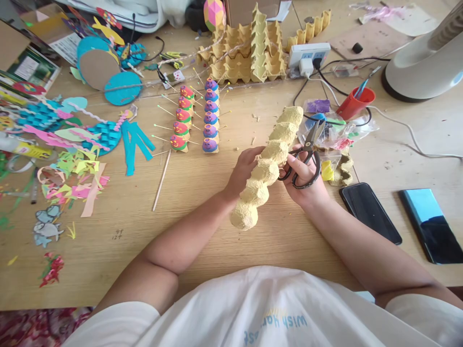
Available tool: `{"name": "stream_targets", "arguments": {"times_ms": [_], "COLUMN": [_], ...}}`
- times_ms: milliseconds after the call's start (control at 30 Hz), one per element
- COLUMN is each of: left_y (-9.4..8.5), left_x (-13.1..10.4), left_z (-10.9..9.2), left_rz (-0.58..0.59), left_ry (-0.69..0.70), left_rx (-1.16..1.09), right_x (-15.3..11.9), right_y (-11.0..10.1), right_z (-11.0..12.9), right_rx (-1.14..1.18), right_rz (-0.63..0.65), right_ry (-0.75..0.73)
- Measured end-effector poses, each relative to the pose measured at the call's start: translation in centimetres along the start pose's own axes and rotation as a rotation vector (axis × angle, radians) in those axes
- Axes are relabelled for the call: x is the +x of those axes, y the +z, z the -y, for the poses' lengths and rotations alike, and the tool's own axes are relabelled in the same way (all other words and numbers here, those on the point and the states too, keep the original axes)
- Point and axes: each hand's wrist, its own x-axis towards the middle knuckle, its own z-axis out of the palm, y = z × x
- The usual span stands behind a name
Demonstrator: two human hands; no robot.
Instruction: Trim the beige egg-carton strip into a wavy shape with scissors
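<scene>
A pale yellow strip of egg carton point(266, 171), a row of several rounded cups, is held up at a slant over the table. My left hand point(243, 171) grips it from behind on its left side, its fingertips hidden by the cups. My right hand point(303, 180) holds black-handled scissors point(311, 144), fingers around the handle loops and blades pointing up and away. The right fingertips come close to the strip's right side; whether they touch it I cannot tell.
Two painted egg-carton caterpillars, one red and green point(182, 118), one purple point(211, 115), stand beyond my left hand. Uncut egg cartons point(246, 50) lie at the back. A red cup point(356, 102), a power strip point(309, 52) and two phones point(371, 212) are rightward; paper crafts point(75, 178) cover the left.
</scene>
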Motion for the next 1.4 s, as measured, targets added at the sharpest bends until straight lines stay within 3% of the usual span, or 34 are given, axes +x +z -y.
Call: {"name": "stream_targets", "arguments": {"times_ms": [67,133,267,367,533,700,867,967,1067,1167,1400], "left_y": [-0.4,-0.5,-0.2,0.0,0.2,0.1,-0.5,-1.1,-1.7,-1.9,-1.1], "left_x": [0.0,0.0,0.2,0.2,-0.1,0.2,0.9,1.0,0.8,0.7,0.7], "left_z": [0.4,0.7,0.9,0.7,-0.1,-1.0,-1.4,-1.7,-2.2,-2.5,-3.3], "left_rz": [0.029,0.000,-0.122,-0.067,0.006,-0.089,-0.043,-0.112,-0.162,-0.129,-0.149], "left_ry": [0.123,0.143,-0.083,-0.192,-0.204,-0.280,-0.390,-0.495,-0.605,-0.683,-0.553], "left_rx": [0.125,0.135,-0.157,-0.337,-0.464,-0.615,-0.719,-0.724,-0.743,-0.766,-0.604], "right_x": [0.0,0.0,0.1,0.2,0.1,-0.3,-0.4,-0.2,-0.2,-0.4,-0.5], "right_y": [0.1,0.2,0.1,0.0,-0.2,-0.7,-1.7,-2.0,-1.9,-1.7,-1.5], "right_z": [0.1,0.1,-0.1,-0.3,-0.5,-0.4,-0.5,-0.8,-0.9,-0.8,-0.5], "right_rx": [0.015,0.016,-0.005,-0.043,-0.182,-0.510,-1.101,-1.297,-1.330,-1.319,-1.317], "right_rz": [-0.006,-0.002,0.009,0.029,0.076,0.123,0.225,0.265,0.305,0.341,0.324], "right_ry": [0.008,0.016,0.010,-0.020,-0.099,-0.243,-0.504,-0.587,-0.562,-0.506,-0.539]}}
